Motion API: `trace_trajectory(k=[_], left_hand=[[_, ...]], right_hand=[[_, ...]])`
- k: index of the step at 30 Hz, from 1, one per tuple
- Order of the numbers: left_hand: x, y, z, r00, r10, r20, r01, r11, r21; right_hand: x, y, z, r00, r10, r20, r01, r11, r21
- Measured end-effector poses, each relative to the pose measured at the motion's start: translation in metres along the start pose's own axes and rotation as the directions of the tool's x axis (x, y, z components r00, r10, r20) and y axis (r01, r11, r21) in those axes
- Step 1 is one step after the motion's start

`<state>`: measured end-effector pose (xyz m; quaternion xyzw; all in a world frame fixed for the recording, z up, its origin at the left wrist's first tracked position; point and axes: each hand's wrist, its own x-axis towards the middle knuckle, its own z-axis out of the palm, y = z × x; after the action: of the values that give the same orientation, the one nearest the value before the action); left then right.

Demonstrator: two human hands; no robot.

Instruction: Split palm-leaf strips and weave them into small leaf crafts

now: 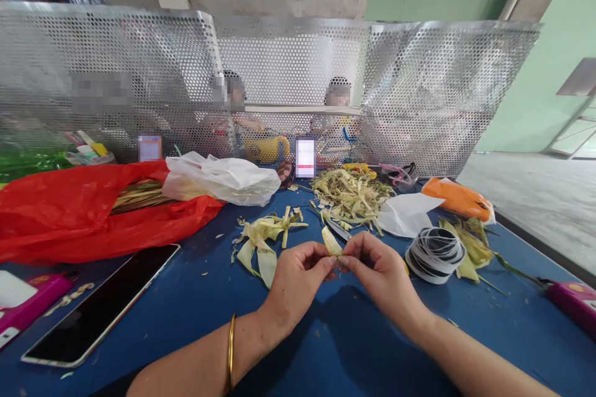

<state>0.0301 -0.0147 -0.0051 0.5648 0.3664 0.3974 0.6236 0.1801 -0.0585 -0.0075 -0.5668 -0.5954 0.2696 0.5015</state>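
My left hand (300, 270) pinches a pale, petal-shaped piece of corn husk (330, 242) by its gathered lower end. Against that same end, the thumb and fingertips of my right hand (377, 263) are closed, touching the left fingertips. Whether a thin thread runs between the fingers is too small to tell. Just behind the hands lies a pair of scissors (339, 229), partly covered. Loose husk strips (263, 242) rest to the left of my hands. Beside my right hand stands a spool of white-grey cord (435, 254).
A heap of husk scraps (351, 192) lies at the back. Left are a red plastic bag (69, 211), a white bag (223, 177) and a phone (102, 304). An orange packet (459, 198) and magenta tool (572, 304) are right. A perforated metal screen (288, 62) borders the table; people sit beyond.
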Motion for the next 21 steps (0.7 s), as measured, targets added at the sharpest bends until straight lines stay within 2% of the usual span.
trace_trajectory(k=[3,6,13,18,21], left_hand=[[-0.0005,-0.0002,0.0008,1.0,-0.014,0.015,0.014,1.0,-0.01],[-0.0004,0.0012,0.0009,0.997,-0.078,0.023,0.079,0.994,-0.08],[-0.0001,0.003,-0.0034,0.974,-0.205,0.1,0.226,0.933,-0.281],[0.0018,0.0013,-0.0026,0.985,-0.161,0.068,0.172,0.961,-0.216],[0.0023,0.0008,-0.0009,0.995,-0.102,0.003,0.102,0.985,-0.138]], right_hand=[[0.0013,-0.0002,-0.0009,1.0,-0.006,0.003,0.006,1.0,0.001],[0.0021,-0.0012,-0.0028,1.0,-0.029,0.01,0.029,0.999,0.045],[0.0028,-0.0032,-0.0083,0.97,-0.218,0.103,0.226,0.971,-0.072],[0.0032,-0.0006,-0.0068,0.966,-0.244,0.091,0.254,0.958,-0.13],[0.0025,0.0012,-0.005,0.979,-0.187,0.083,0.198,0.969,-0.145]])
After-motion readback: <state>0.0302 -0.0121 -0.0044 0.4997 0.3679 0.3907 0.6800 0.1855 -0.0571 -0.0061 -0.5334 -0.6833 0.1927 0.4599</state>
